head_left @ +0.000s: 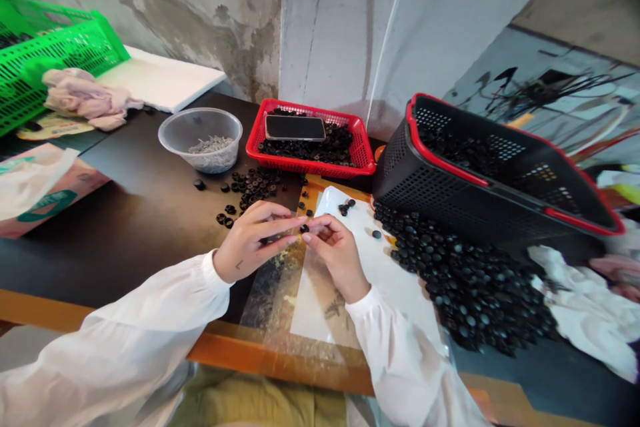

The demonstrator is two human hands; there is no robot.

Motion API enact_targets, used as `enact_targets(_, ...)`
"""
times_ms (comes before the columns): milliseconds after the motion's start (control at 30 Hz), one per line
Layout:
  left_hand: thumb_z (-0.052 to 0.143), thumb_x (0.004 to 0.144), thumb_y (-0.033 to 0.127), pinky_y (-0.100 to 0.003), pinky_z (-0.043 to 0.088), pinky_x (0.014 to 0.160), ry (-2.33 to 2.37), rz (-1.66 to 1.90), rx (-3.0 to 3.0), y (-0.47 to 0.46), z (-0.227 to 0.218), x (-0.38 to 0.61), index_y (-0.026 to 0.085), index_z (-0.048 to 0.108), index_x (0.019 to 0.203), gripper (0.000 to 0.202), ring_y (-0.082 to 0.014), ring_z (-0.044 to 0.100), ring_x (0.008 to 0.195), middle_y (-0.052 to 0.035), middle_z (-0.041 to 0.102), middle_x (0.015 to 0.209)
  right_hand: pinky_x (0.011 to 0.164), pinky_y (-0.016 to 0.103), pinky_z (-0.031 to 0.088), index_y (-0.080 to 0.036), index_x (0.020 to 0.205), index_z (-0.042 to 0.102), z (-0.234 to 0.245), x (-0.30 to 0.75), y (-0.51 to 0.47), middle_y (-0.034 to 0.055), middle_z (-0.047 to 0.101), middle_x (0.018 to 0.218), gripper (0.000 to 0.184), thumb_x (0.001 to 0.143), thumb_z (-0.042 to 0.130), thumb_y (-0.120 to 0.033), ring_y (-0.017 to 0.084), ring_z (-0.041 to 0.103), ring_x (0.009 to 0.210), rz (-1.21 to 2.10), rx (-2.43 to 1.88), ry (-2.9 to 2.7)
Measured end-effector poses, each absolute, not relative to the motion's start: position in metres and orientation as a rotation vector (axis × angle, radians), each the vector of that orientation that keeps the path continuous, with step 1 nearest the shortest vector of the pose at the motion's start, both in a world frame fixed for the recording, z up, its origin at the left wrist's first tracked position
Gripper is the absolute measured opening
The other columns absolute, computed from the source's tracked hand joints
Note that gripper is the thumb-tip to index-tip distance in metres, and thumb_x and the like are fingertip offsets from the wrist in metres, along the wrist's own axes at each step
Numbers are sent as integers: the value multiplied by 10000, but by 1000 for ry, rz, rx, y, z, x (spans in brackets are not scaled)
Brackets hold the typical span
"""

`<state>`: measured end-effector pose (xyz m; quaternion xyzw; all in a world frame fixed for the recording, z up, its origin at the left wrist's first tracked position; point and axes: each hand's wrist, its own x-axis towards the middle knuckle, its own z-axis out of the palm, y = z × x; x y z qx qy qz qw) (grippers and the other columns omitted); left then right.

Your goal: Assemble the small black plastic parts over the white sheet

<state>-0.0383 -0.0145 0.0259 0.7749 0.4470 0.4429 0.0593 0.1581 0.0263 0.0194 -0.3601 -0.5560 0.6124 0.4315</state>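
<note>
So both hands are meeting over the near edge of the table, and a tiny black piece is sitting right between the fingertips. The left hand is pinching it from one side, thumb and finger closing on it, and the right hand is doing the same from the other, thumb and index tips together on it. Can't tell which one is bearing more of it. White sleeves are covering both arms.

A white sheet is lying under the right hand, with a few small caps and one loner sitting on it. Just right of that, a big heap of shiny black caps is spilling in front of a black basket with a red rim. Loose black rings are lying just beyond the left hand.

Further back, a clear bowl is holding loads of little metal bits, and next to it a red basket is holding more black parts, with a phone resting on top. Off left, a tissue box is sitting near a green crate.
</note>
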Motion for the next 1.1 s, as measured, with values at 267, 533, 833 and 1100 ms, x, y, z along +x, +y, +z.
enact_targets(267, 702, 878, 438, -428, 500, 928, 2086, 1032, 2382, 4, 21, -95, 253, 751, 1100, 293, -270, 614, 987, -87, 669, 1071, 873, 355, 600, -244, 874, 644, 17, 161, 34, 3, 743, 856, 320, 693, 864, -389, 195, 745, 897, 1597, -870, -1164)
enact_targets(533, 706, 872, 405, -419, 510, 881, 2165, 931, 2361, 8, 10, -109, 244, 741, 958, 186, -264, 634, 924, -63, 707, 975, 823, 320, 597, -247, 856, 662, 20, 161, 31, -1, 741, 853, 297, 682, 870, -367, 171, 720, 836, 1573, -860, -1244)
enact_targets(833, 684, 909, 261, -276, 578, 771, 1528, 1244, 2112, -6, 24, -58, 194, 686, 1052, 157, -153, 691, 826, -50, 714, 993, 817, 323, 608, -240, 924, 745, 27, 160, 20, 15, 765, 883, 169, 780, 805, -306, 178, 721, 803, 1294, -928, -1512)
enact_targets(1100, 720, 901, 264, -275, 597, 854, 1343, 1269, 2207, -13, 21, -47, 196, 724, 1100, 210, -172, 727, 929, -75, 757, 1077, 882, 326, 590, -254, 965, 758, 28, 159, 15, 16, 792, 982, 136, 833, 786, -264, 182, 740, 874, 989, -950, -1771)
